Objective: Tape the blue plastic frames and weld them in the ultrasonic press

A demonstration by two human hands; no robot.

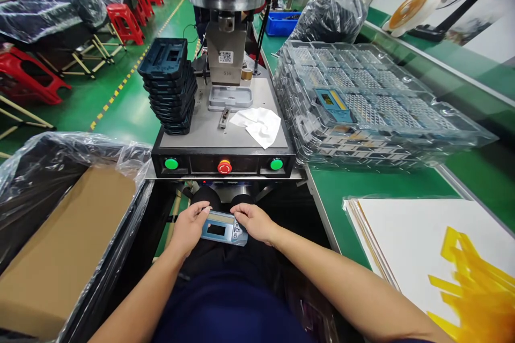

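Currently, left hand (pixel 190 228) pinches the left end of a blue panel (pixel 228 231); right hand (pixel 256 222) clamps its upper right corner between thumb and fingers. Panel held over the lap, below the front of the press base (pixel 193 141). On that base: shallow grey fixture (pixel 230 97) beneath the metal head (pixel 226 69), small metal block (pixel 224 118), crumpled white cloth (pixel 259 124). Left side: stack of dark housings (pixel 167 88). Right side: stacked clear trays (pixel 402 77), one similar blue piece (pixel 343 116) on top. Lower right: yellow strips (pixel 478 289) on white sheets (pixel 402 230).
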